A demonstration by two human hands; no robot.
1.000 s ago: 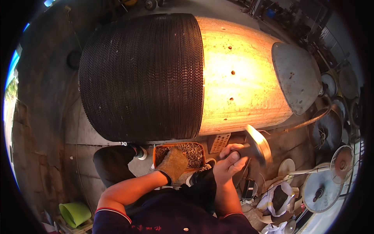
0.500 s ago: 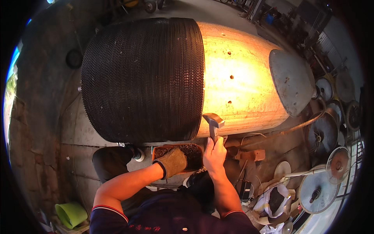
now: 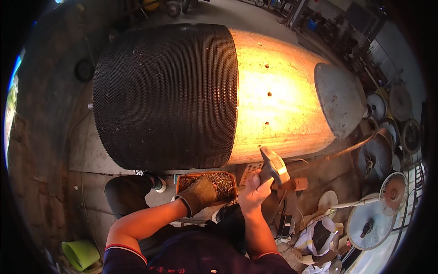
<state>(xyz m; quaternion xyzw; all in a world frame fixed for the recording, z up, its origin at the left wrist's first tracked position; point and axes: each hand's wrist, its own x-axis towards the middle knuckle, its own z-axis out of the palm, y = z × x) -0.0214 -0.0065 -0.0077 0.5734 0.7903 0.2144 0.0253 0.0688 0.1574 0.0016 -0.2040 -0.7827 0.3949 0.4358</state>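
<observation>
Head view: my right hand (image 3: pixel 254 195) is wrapped firmly round a hammer (image 3: pixel 275 168), which overlaps the drum's (image 3: pixel 228 98) near lower edge in view, at its bare, pale part; my gloved left hand (image 3: pixel 200 192) is down among small metal pieces (image 3: pixel 223 181) in an orange tray (image 3: pixel 235 187) just below the drum; how far those fingers are bent, or whether they hold anything, I cannot tell; a green bucket (image 3: pixel 80 254) lies well apart from the drum, lower left.

Navy short-sleeved shirt (image 3: pixel 196 258) with red-and-white sleeve trim (image 3: pixel 127 251), dark trousers (image 3: pixel 125 194), brown-gloved left grip (image 3: pixel 200 192)
</observation>
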